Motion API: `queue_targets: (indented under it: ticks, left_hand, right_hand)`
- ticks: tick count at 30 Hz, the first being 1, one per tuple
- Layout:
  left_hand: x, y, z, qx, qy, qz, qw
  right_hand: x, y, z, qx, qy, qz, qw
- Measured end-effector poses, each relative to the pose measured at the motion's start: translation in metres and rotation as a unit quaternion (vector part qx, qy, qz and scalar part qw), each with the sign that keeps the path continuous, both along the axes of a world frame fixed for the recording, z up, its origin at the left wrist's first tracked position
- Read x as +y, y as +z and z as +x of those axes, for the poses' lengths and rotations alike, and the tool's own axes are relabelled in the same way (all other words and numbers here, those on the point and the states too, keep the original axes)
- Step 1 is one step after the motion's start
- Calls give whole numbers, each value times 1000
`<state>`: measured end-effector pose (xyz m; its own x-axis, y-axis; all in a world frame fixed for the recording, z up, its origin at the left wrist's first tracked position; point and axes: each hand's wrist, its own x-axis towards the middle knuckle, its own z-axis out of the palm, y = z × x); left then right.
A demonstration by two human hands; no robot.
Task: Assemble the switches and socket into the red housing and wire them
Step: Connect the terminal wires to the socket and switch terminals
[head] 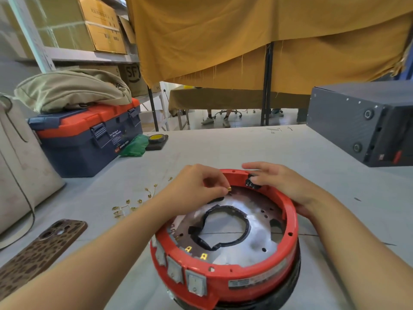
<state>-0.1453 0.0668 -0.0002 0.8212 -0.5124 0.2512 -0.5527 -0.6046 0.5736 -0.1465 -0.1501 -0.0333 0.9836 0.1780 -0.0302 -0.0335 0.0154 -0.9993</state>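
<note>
Head view. The red housing (pixel 225 274) sits low and centre in the frame on the grey table (pixel 223 148), open side up, its metal plate (pixel 252 222) with a large round hole exposed. Three rocker switches (pixel 176 269) are seated in its near-left wall. My left hand (pixel 196 186) is just above the housing's far-left rim, thumb and forefinger pinching a small brass terminal (pixel 229 189). My right hand (pixel 279 182) lies over the far-right rim, its fingers curled onto a black part (pixel 251 183) fitted inside the wall; how firmly I grasp it I cannot tell. Loose brass terminals on short wires (pixel 134 202) lie on the table left of the housing. Lower left: a phone (pixel 42 247) in a spotted case. Upper left: a blue and orange toolbox (pixel 89 135). Right edge: a dark grey box (pixel 362 121)
</note>
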Motion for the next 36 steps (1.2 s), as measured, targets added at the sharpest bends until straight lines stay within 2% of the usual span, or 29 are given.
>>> queue_targets:
  ticks: [3,7,17,24,30,36]
  left_hand:
    - [-6,-2,3,6,4,23,1000]
    - [-6,-2,8,19,12,31,999]
    - [-33,12,23,13,-15,98,995]
    - [-46,0,27,47,-40,78,995]
    - [-45,-9,28,41,-49,27,998]
    - [-47,-12,29,27,-46,-1,999]
  right_hand:
    - [3,1,1,-18,-18,-48,999]
    - [4,2,-1,-25,-48,-59,997]
    - [9,3,1,31,-108,-1,994]
    - [0,3,1,12,-92,-88,992]
    - [2,-2,1,12,-83,-12,996]
    - [6,0,0,16,-96,7,995]
